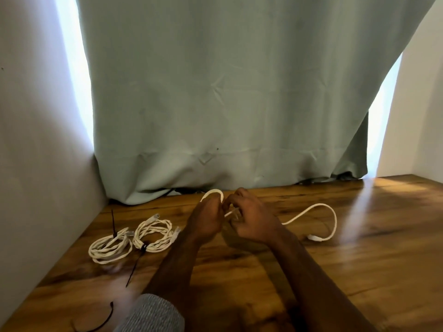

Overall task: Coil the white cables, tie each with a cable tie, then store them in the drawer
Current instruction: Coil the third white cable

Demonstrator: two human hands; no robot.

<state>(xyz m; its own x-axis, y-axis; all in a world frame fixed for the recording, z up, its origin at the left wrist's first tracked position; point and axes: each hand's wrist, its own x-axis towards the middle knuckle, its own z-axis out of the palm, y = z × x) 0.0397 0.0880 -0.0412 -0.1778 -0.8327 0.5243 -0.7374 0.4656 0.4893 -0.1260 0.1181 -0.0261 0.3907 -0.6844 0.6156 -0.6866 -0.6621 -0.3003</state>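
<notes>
Head view has both our left hand (205, 220) and right hand (251, 220) clenched around the white cable (318, 208), so we'd keep loops even-sized, feeding slack smoothly off the counter (359, 259).

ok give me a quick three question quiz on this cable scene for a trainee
1. True or false: both coiled cables on the table already carry a black cable tie.
2. Which hand has a grey sleeve at its forearm? A) left B) right C) both
3. Fill in: the loose end of the cable being worked trails off to the person's ____ side.

Key:
1. True: the left coil and the right coil each have a tie.
2. A: the sleeve is on the left hand arm; the right hand arm is bare.
3. Right: the white cable loops that way.
</notes>
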